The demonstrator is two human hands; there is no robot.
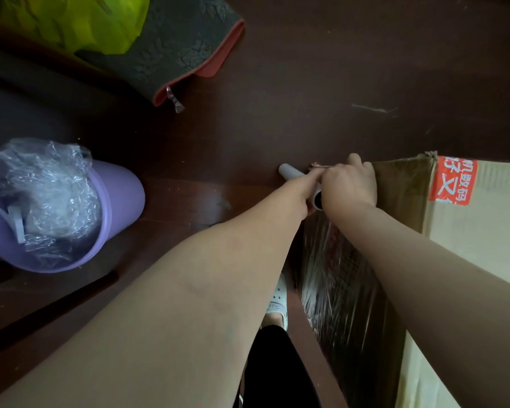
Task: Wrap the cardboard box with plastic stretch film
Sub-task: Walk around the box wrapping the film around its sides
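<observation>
While your left hand (308, 184) and right hand (349, 184) both grip the film roll (290, 172) at frame centre, stretch film (336, 278) covers the cardboard box (468, 231) side, lower right.

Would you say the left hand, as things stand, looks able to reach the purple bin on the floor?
Probably not at once: the left hand is closed on the film roll at the cardboard box. The floor toward the purple bin looks clear, so after letting go, likely yes.
</observation>
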